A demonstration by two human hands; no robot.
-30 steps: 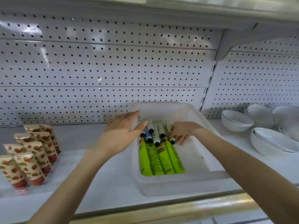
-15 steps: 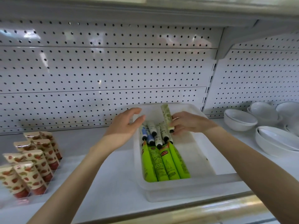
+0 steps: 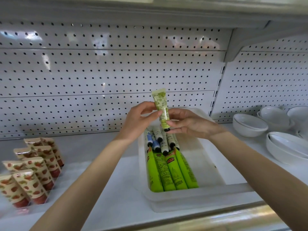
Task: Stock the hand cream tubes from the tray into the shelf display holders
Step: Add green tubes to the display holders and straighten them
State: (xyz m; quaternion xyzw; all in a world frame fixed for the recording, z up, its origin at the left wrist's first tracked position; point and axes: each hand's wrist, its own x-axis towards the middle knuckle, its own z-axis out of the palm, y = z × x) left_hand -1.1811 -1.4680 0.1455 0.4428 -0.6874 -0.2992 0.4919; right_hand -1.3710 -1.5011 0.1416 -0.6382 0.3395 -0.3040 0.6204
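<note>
A small pale-green hand cream tube (image 3: 161,106) stands upright, cap down, above the far end of the white plastic tray (image 3: 208,195). My right hand (image 3: 188,124) pinches its lower end near the black cap, and my left hand (image 3: 140,120) pinches its middle from the left. In the tray lie several small white and blue tubes (image 3: 158,139) with black caps, and in front of them several long bright-green tubes (image 3: 170,172). Strawberry-print tubes (image 3: 31,169) stand cap down in a clear display holder at the left of the shelf.
White bowls (image 3: 250,125) are stacked on the shelf to the right of the tray. A white pegboard wall (image 3: 100,72) backs the shelf, with another shelf overhead. Bare shelf surface (image 3: 93,147) lies between the strawberry tubes and the tray.
My right hand lifted the pale-green tube out of the tray and raised it upright. My left hand moved from the tray's edge to take hold of the tube's middle.
</note>
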